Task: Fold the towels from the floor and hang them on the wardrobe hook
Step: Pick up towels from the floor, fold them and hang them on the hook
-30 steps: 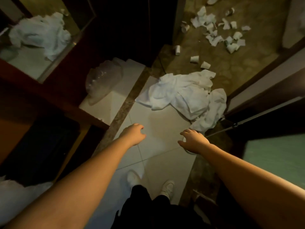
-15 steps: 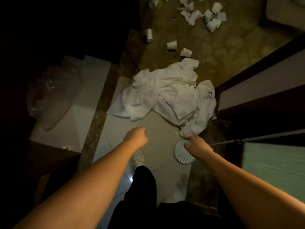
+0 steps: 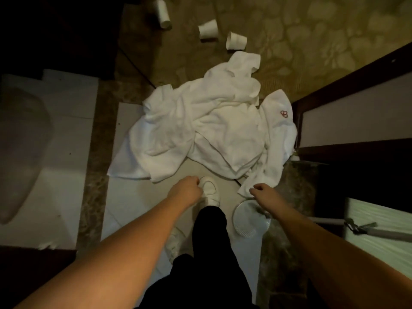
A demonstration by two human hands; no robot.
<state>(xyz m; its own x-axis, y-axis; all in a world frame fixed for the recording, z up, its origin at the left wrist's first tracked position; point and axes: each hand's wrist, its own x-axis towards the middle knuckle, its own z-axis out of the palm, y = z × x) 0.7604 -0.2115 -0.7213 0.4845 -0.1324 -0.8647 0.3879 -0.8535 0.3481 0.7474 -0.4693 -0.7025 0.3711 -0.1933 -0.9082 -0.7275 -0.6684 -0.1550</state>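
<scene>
Towels [image 3: 211, 130]: white crumpled heap on floor [image 3: 138, 197], straddling pale tile & patterned carpet. Long axis roughly diagonal, near-left corner to far-right tip pointing toward paper cups [image 3: 235, 41]. One towel on right w/ red logo, its strip trailing down toward right hand. Left hand [image 3: 186, 194] just short of heap's near edge, fingers loosely curled, holding nothing. Right hand [image 3: 266, 196] beside trailing strip, fingers relaxed, empty, above round drain cover [image 3: 247, 221]. White shoe [image 3: 210, 192] between hands.

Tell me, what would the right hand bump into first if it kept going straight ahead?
Probably the near corner of the white towel pile, lying just beyond the right hand; how high the hand is above it is unclear.
</scene>
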